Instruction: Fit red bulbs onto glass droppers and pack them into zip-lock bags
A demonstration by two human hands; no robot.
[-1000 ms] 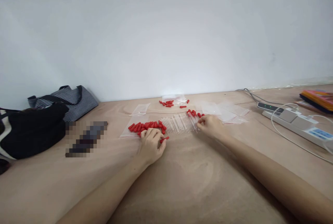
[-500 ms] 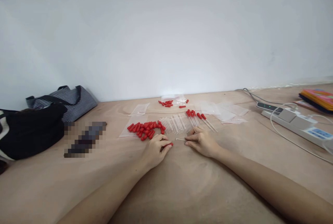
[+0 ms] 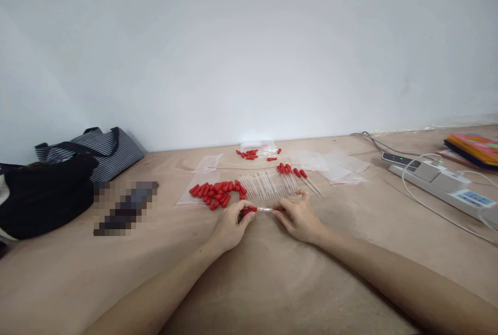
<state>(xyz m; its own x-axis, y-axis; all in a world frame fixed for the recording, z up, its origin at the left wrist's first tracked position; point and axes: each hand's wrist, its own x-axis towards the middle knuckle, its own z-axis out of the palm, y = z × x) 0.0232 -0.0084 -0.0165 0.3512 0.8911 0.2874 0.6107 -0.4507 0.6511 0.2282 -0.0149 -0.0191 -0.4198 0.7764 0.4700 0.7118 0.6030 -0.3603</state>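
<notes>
left hand [image 3: 232,225] pinches red bulb [image 3: 249,211], partly covered; right hand [image 3: 299,219] pinches thin clear tube [image 3: 265,210], straight, shiny, bright highlights, left end meeting the bulb.

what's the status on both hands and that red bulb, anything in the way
Left hand pinching red bulb. Right hand gripping clear tube, end at bulb's mouth; seating depth unclear. Bulb pile and tube row lie beyond, not between hands.

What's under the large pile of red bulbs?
A clear plastic bag shows under the left part of the red bulbs, and tabletop along their front edge. The surface beneath the middle is covered.
</notes>
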